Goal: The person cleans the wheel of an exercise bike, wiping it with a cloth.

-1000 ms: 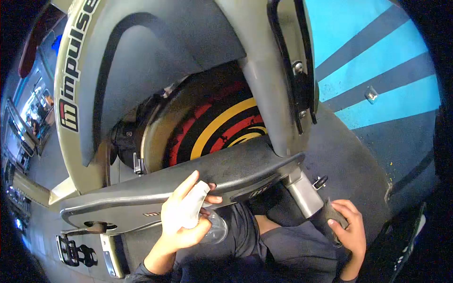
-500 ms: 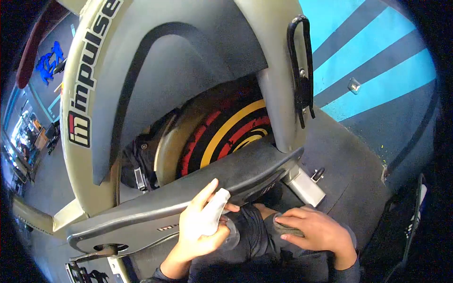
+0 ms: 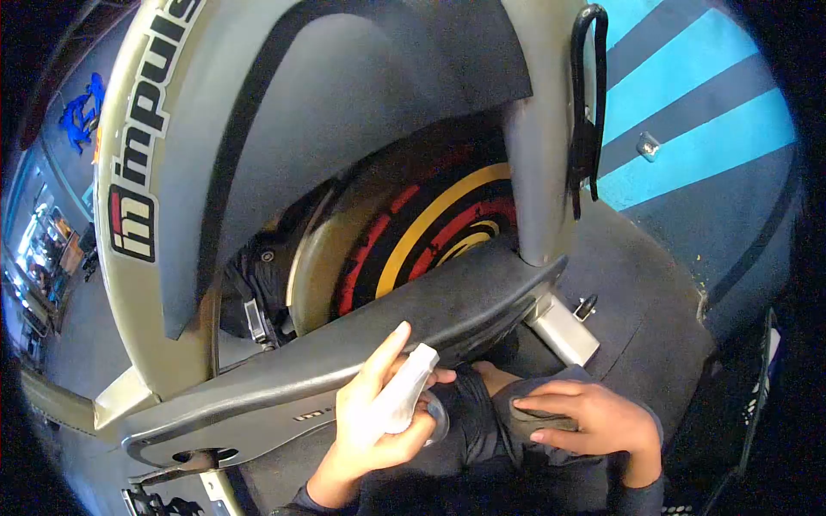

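My left hand (image 3: 374,421) is closed round the white top of a clear spray bottle (image 3: 409,391), below the dark lower cover of an exercise bike. A folded grey cloth (image 3: 538,419) is in my right hand (image 3: 602,417), its fingers bent over it beside my knee. Just beyond both hands runs the bike's long black lower cover (image 3: 413,301). Behind that is a wheel disc (image 3: 413,249) with red and yellow rings.
The bike's beige frame (image 3: 138,301) rises at the left, and a grey post (image 3: 542,181) stands right of the wheel. A silver foot bar (image 3: 564,331) lies near my right hand. A blue striped wall (image 3: 705,112) is at the upper right.
My right hand has swung left with the cloth, from beside the foot bar to near my knee. My left hand, still round the bottle, sits slightly further right in view. The view has shifted.
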A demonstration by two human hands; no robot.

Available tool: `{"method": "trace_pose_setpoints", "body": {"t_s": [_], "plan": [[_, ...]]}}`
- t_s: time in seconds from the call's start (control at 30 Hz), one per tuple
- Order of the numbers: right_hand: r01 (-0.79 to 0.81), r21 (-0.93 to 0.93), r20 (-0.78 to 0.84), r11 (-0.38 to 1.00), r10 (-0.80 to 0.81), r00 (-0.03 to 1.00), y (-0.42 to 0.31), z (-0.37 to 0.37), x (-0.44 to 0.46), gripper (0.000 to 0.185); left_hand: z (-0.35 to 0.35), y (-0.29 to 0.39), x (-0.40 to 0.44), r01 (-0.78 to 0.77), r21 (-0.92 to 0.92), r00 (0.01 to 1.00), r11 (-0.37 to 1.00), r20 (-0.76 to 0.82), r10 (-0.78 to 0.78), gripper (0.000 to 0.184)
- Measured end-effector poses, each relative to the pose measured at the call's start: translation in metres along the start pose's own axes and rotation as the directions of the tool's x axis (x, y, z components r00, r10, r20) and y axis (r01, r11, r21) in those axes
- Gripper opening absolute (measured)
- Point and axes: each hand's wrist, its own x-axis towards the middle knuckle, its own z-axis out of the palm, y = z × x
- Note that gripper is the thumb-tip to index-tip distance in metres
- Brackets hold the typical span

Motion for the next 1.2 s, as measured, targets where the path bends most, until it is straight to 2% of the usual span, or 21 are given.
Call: {"method": "trace_pose_setpoints", "body": {"t_s": [0.03,0.1,0.17,0.2,0.23,0.3,0.47,0.53,0.87,0.93,0.97,1.03,1.07,1.1,1.17,1.2], "plan": [[-0.004,-0.003,-0.001,1.0,0.004,1.0,0.001,0.001,-0.002,0.04,0.002,0.0,0.001,-0.024,-0.024,0.999,0.999,-0.045,0.023,0.076],[-0.001,0.046,-0.062,0.999,0.003,0.998,0.003,0.007,-0.005,0.04,0.002,0.007,0.002,-0.021,0.011,0.999,1.0,-0.032,0.021,0.076],[-0.003,0.04,-0.074,0.999,0.006,0.997,0.007,0.016,-0.005,0.04,0.006,0.015,0.004,-0.128,0.254,0.991,0.959,-0.013,0.136,0.076],[-0.009,0.035,-0.089,0.999,0.013,0.996,0.009,0.021,-0.006,0.04,0.01,0.015,0.0,-0.09,0.266,0.993,0.96,-0.044,0.105,0.078],[-0.015,0.034,-0.089,0.999,0.018,0.996,0.013,0.026,-0.008,0.04,0.014,0.017,-0.001,-0.089,0.261,0.994,0.961,-0.043,0.103,0.078],[-0.059,0.06,-0.067,0.996,0.063,0.996,0.024,0.036,-0.009,0.041,0.021,0.025,-0.001,0.008,0.115,0.985,0.993,-0.174,0.012,0.081],[-0.068,0.058,-0.083,0.996,0.073,0.994,0.034,0.045,-0.013,0.04,0.029,0.021,-0.001,0.006,0.233,0.973,0.972,-0.227,0.048,0.082],[-0.059,0.013,-0.099,0.998,0.06,0.993,0.032,0.046,-0.012,0.04,0.032,0.021,0.0,0.026,0.264,0.945,0.964,-0.321,0.063,0.082],[-0.043,0.075,-0.1,0.996,0.051,0.994,0.047,0.053,-0.005,0.041,0.034,0.025,0.002,0.039,0.192,0.949,0.981,-0.315,0.024,0.083],[-0.149,0.207,-0.023,0.967,0.157,0.987,0.067,0.057,-0.008,0.04,0.032,0.021,0.001,0.0,0.241,0.953,0.97,-0.294,0.073,0.083],[-0.15,0.204,-0.022,0.967,0.157,0.987,0.08,0.065,-0.012,0.04,0.031,0.019,0.001,-0.036,0.29,0.957,0.957,-0.266,0.116,0.083],[-0.205,0.581,-0.093,0.787,0.315,0.944,0.105,0.082,-0.024,0.039,0.031,0.015,0.001,-0.069,0.293,0.954,0.953,-0.259,0.149,0.082],[-0.232,0.68,-0.08,0.696,0.385,0.919,0.113,0.085,-0.03,0.037,0.031,0.013,0.0,-0.102,0.299,0.951,0.949,-0.25,0.181,0.081],[-0.234,0.68,-0.078,0.695,0.386,0.919,0.119,0.087,-0.034,0.037,0.03,0.009,0.0,-0.1,0.299,0.951,0.949,-0.251,0.18,0.081],[-0.238,0.709,-0.198,0.664,0.512,0.836,0.127,0.092,-0.041,0.037,0.029,0.0,-0.004,-0.182,0.403,0.95,0.897,-0.162,0.266,0.089],[-0.186,0.786,-0.201,0.589,0.528,0.825,0.12,0.089,-0.039,0.037,0.028,-0.005,-0.008,-0.227,0.418,0.947,0.879,-0.115,0.299,0.089]]}}
